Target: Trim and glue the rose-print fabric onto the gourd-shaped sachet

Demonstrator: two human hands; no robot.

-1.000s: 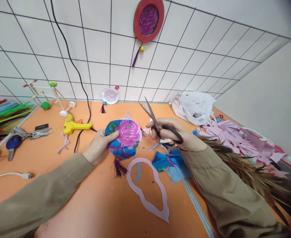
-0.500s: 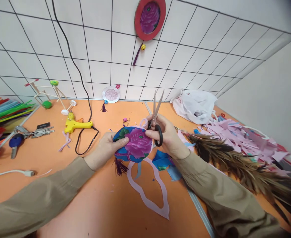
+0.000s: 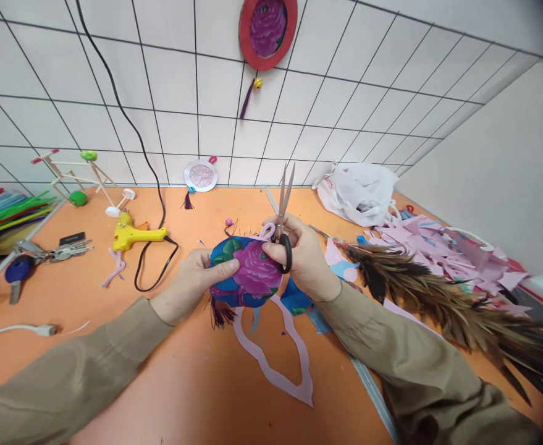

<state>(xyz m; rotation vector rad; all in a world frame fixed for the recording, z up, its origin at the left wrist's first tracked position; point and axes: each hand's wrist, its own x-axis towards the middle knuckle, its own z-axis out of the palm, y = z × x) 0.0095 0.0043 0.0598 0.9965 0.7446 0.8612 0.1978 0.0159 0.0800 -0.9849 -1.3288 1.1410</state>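
My left hand (image 3: 197, 278) grips the left side of a round blue fabric piece (image 3: 252, 272) printed with a purple flower, thumb on its front. A pink loop (image 3: 267, 231) stands at its top edge, and a dark purple tassel (image 3: 222, 314) hangs at its lower left. My right hand (image 3: 301, 253) holds black-handled scissors (image 3: 286, 204), blades upward and slightly apart, and its thumb also rests on the fabric's right edge. Below lies a pink paper outline (image 3: 275, 374) on the orange table (image 3: 183, 383). Blue fabric scraps (image 3: 296, 300) lie beneath my right hand.
A yellow glue gun (image 3: 136, 235), keys (image 3: 18, 270) and a stick frame (image 3: 86, 176) are at left. Brown feathers (image 3: 419, 290), pink scraps (image 3: 438, 247) and a white plastic bag (image 3: 357, 193) are at right. A red-rimmed ornament (image 3: 268, 31) hangs on the tiled wall.
The view has shifted slightly, moving most things left in the picture. Both hands keep their holds; the flower fabric is tilted a little differently.
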